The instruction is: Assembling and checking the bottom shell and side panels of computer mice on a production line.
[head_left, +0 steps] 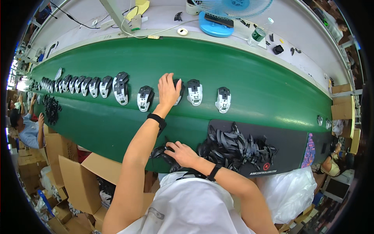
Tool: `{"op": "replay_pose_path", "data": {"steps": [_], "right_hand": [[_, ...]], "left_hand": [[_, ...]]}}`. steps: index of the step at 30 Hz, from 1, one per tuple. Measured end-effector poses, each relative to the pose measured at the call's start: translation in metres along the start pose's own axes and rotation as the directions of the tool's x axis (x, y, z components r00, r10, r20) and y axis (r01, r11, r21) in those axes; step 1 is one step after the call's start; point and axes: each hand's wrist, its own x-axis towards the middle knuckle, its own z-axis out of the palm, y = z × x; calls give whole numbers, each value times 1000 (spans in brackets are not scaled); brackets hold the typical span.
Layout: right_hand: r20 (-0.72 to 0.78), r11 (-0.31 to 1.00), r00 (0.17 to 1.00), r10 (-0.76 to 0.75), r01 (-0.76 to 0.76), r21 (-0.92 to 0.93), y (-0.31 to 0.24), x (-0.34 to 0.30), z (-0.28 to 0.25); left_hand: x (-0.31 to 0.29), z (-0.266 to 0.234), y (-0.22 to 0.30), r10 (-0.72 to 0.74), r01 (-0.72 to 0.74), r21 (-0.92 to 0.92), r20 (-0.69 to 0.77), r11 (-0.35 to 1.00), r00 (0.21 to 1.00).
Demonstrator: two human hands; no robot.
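My left hand reaches forward onto the green belt and grips a black-and-white mouse shell, mostly hidden under the palm and fingers. To its right lie two more mouse shells, one close by and one farther off. Another mouse shell rests just left of the wrist. Near my body, my right hand has its fingers closed in a small heap of curved black plastic pieces. What exactly the fingertips pinch there is partly hidden.
A row of mouse shells runs off to the left. More black pieces are heaped on a dark mat. A fan and a bottle stand on the rear ledge. Cardboard boxes sit lower left; a co-worker is beyond.
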Motion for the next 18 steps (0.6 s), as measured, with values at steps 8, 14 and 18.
{"op": "replay_pose_path", "data": {"steps": [8,14,18], "right_hand": [[-63,995,998,13,-18,-93,12,5,2],[-281,954,925,255,-193,229,-10,-33,-51],[-388,645,610,691,-279,711,-8,-72,-85]], "left_hand": [[4,27,64,58,-140,329,246,934,968],[-8,28,68,-93,-46,394,328,918,940],[-8,-6,95,103,-23,-193,412,981,905]]}}
